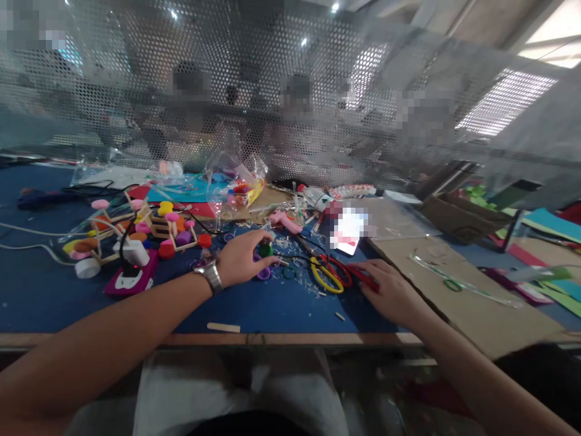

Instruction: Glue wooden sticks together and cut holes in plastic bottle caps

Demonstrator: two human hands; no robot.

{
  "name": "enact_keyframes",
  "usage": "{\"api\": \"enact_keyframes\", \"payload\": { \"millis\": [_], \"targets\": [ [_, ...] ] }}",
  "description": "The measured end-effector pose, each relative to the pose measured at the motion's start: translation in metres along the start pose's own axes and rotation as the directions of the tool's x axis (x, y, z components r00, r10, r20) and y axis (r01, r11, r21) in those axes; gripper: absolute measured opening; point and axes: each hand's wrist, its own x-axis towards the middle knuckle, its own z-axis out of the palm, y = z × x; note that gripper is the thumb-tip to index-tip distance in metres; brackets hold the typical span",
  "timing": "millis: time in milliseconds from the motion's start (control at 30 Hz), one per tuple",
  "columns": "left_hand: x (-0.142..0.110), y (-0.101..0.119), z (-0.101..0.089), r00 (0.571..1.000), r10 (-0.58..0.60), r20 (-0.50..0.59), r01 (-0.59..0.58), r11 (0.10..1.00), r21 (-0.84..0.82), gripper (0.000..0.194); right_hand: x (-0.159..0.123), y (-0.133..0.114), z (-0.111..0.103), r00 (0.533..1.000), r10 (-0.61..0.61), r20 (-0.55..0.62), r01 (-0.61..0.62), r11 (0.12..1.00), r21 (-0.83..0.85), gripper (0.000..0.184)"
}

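My left hand [242,257], with a metal watch on its wrist, is closed with thumb and fingers around a green bottle cap [265,249]. Just below its thumb lies a purple ring [262,272]. My right hand [393,289] has its fingers on a red tool handle [365,279]; the working end of that tool cannot be made out. Scissors with yellow handles [327,277] and a second red loop handle [341,270] lie between my hands. A pink glue gun [285,222] rests beyond them, and a lit phone [350,231] is near my right hand.
Stick frames with colourful caps [157,229] stand at left beside a purple power strip [131,275] with a white plug. Small scraps litter the blue table [290,318]. Cardboard [458,290] and a brown box [463,215] lie right. A perforated screen [254,109] rises behind, people beyond it.
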Motion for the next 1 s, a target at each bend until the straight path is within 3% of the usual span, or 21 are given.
{"api": "enact_keyframes", "payload": {
  "millis": [100,233,433,533,733,1000],
  "targets": [
    [0.002,-0.001,-0.003,0.994,-0.004,-0.106,0.003,1.0,-0.013,0.032,0.016,-0.008,-0.003,1.0,-0.011,-0.02,0.011,1.0,0.0,0.03],
    [0.002,0.0,-0.007,0.968,0.061,-0.243,-0.094,0.988,-0.126,0.041,0.064,-0.035,0.005,0.996,-0.088,0.027,0.089,0.996,-0.016,0.028],
    [-0.001,0.001,-0.009,0.955,0.057,-0.292,-0.112,0.978,-0.176,0.052,0.153,-0.072,0.05,0.974,-0.105,0.202,0.125,0.988,-0.089,0.022],
    [-0.002,0.002,-0.01,0.948,0.044,-0.314,-0.103,0.979,-0.177,0.054,0.177,-0.077,0.068,0.96,-0.063,0.274,0.096,0.989,-0.109,0.035],
    [-0.001,0.0,-0.01,0.935,-0.002,-0.354,-0.07,0.979,-0.191,0.053,0.181,-0.071,0.074,0.968,-0.012,0.249,0.031,0.997,-0.073,0.035],
    [0.0,-0.001,-0.008,0.93,-0.029,-0.366,-0.055,0.975,-0.217,0.045,0.168,-0.063,0.045,0.998,-0.04,-0.05,0.044,0.996,0.078,0.038]
  ]
}}
